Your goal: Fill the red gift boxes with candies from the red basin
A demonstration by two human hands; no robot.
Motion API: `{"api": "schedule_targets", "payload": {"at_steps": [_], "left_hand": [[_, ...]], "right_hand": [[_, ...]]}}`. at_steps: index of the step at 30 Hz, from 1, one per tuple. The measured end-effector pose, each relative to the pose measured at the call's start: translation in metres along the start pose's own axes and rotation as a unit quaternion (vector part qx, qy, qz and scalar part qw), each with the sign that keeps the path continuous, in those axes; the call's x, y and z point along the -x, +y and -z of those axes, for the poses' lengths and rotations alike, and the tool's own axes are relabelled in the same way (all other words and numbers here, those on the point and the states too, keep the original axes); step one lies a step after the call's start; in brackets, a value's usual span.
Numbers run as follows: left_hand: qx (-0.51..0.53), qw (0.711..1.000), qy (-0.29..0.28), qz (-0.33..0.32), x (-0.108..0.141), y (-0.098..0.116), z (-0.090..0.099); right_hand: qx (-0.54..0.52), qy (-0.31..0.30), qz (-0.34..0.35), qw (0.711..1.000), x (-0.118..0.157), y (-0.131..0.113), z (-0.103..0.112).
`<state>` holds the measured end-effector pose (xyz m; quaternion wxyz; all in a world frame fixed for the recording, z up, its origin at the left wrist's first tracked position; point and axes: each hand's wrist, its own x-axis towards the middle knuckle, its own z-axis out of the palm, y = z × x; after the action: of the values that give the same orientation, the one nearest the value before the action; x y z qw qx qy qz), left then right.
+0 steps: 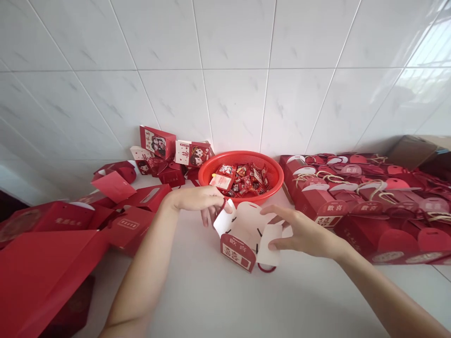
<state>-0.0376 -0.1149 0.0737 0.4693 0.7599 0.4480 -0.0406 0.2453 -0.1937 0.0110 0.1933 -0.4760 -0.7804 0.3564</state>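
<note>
An open red gift box [237, 253] with a white inside stands on the white surface at the centre, its flaps spread and a dark red cord loop at its right side. My left hand [207, 202] pinches the box's left flap, fingers curled over its edge. At the right flap is my right hand [291, 232], thumb on the flap's face and fingers behind it. Just behind the box sits a red plastic basket [245, 199] holding small wrapped sweets [246, 180].
Several filled-out red boxes with cord handles [334, 206] stand in rows at the right. Loose red boxes [132, 225] are piled at the left, patterned boxes [192, 154] lean near the tiled wall [236, 108], and a brown cardboard box [405, 151] is at the far right.
</note>
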Motion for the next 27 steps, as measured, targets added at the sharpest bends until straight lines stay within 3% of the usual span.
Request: {"api": "schedule_targets", "payload": {"at_steps": [5,13,20,27], "left_hand": [[0.015,1.0,0.007,0.013,0.006,-0.008,0.008],[-0.176,0.984,0.036,0.015,0.002,-0.013,0.004],[-0.116,0.993,0.011,0.017,-0.011,-0.022,0.004],[-0.148,0.987,0.066,0.015,-0.015,-0.018,-0.003]], "right_hand": [[-0.014,-0.019,-0.013,1.0,-0.005,0.004,-0.004],[-0.023,-0.036,-0.036,0.998,-0.004,0.0,-0.013],[-0.011,-0.007,-0.051,0.999,0.003,-0.008,-0.023],[0.002,0.0,-0.09,0.996,0.008,-0.016,-0.019]]}}
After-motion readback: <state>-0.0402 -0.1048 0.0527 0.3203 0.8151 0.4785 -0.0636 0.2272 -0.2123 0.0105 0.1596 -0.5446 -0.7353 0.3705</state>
